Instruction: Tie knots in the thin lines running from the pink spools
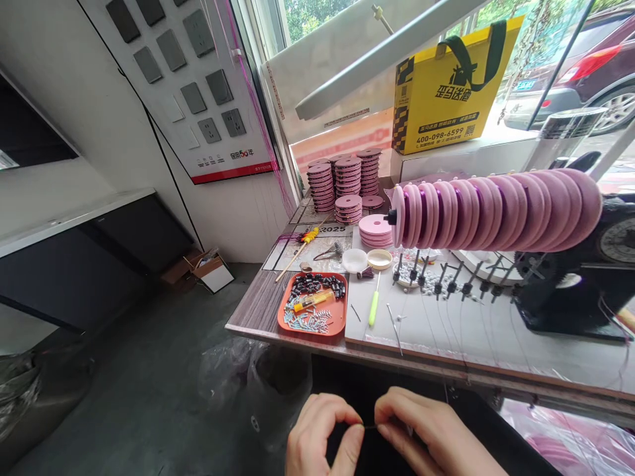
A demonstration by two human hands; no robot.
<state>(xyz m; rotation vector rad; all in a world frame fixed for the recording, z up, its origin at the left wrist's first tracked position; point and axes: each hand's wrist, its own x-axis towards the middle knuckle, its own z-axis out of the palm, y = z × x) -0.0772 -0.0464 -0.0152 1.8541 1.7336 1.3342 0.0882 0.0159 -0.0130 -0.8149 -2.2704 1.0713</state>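
My left hand (pixel 320 430) and my right hand (pixel 429 423) are in front of the table edge, low in the view. A short stretch of thin, yellowish thread (pixel 370 426) runs between them, pinched at each end by thumb and forefinger. Its ends are hidden in my fingers. Beyond my hands, an orange tray (pixel 281 317) on the table holds black beads, small metal parts and a yellow-capped tube. A green-handled tool (pixel 373 309) with a thin shaft and a thin metal tool (pixel 395 328) lie to the right of the tray.
Pink discs (pixel 496 208) are lined up on a black winding machine (pixel 570 291), with fine lines hanging over the table edge. Stacked pink spools (pixel 348 175) stand at the back. A yellow bag (pixel 446 99) sits by the window. Clear plastic bags (pixel 278 390) hang below the table.
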